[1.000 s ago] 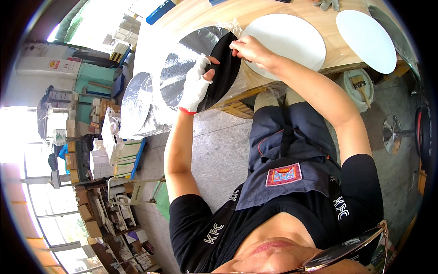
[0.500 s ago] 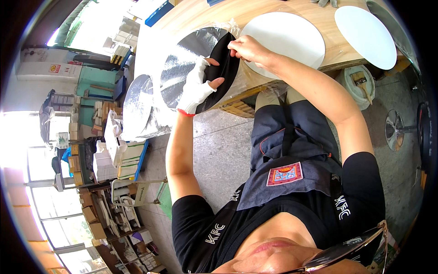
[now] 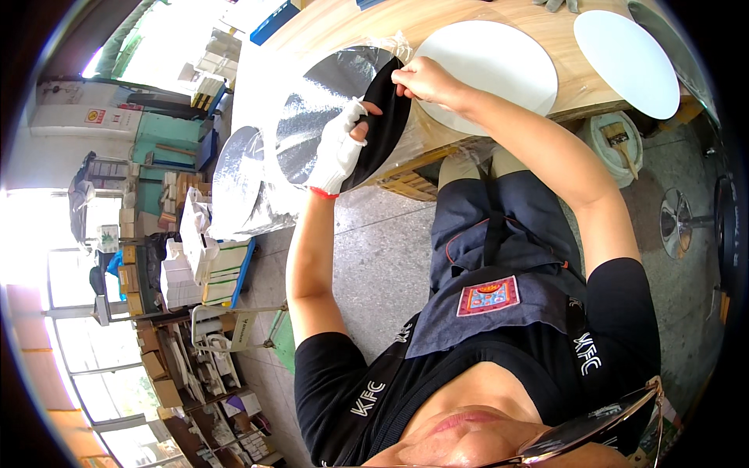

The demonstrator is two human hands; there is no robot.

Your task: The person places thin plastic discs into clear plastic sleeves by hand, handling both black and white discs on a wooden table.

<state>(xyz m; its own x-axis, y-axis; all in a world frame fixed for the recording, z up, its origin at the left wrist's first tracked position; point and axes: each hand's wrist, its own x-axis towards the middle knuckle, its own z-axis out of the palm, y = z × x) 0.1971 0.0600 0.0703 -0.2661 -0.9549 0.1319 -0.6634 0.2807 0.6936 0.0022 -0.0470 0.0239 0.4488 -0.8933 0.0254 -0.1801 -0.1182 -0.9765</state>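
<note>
My left hand (image 3: 338, 148), in a white glove with a red cuff, grips the lower edge of a black round disc (image 3: 384, 125) held on edge above the table's front. My bare right hand (image 3: 421, 79) pinches the disc's upper rim. Just behind the disc lies a shiny silver round plate (image 3: 312, 117) wrapped in clear plastic film. A large white round disc (image 3: 491, 66) lies flat on the wooden table (image 3: 406, 19), right beside my right hand.
A second white disc (image 3: 624, 58) lies at the table's right end. A stack of silver discs (image 3: 238, 183) stands to the left. Below the table sit a bucket with a brush (image 3: 620, 140) and a round stool base (image 3: 679, 222) on concrete floor. Shelves and boxes (image 3: 183, 273) fill the left.
Both hands have kept hold of the black disc; it has shifted slightly and my right hand has slid a little along its upper rim.
</note>
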